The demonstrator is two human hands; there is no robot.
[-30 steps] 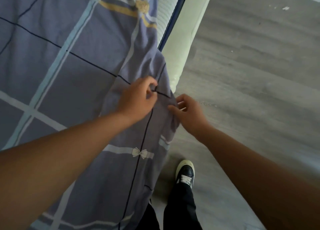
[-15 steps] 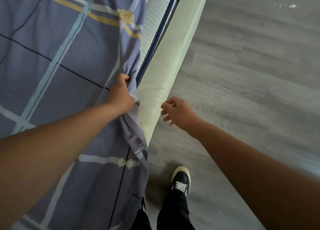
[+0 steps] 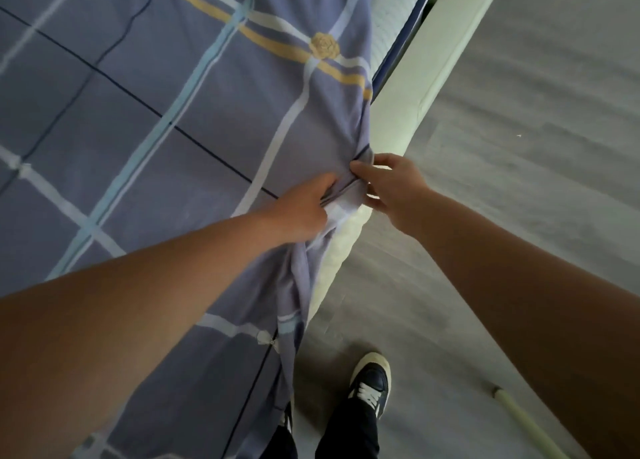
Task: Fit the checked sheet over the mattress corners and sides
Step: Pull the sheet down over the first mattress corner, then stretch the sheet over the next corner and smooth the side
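The checked sheet [image 3: 194, 105], purple-grey with pale blue, white and yellow stripes, lies spread over the mattress [image 3: 398, 19]. Its right edge is bunched into folds at the bed's side. My left hand [image 3: 304, 209] is closed on that bunched edge from the bed side. My right hand [image 3: 388, 185] pinches the same gathered fabric from the floor side, fingers touching the cloth beside my left hand. The white quilted mattress side with dark blue piping shows bare at the top right, past the sheet's edge.
A pale cream bed frame rail [image 3: 433, 78] runs along the mattress on the right. Grey wood-look floor [image 3: 519, 181] lies beyond it. My dark shoe [image 3: 370, 382] stands on the floor close to the bed. A pale stick [image 3: 526, 420] lies at the lower right.
My right hand moved left from above the floor onto the bunched sheet edge and took hold next to my left hand. The left hand has kept its grip on the edge.
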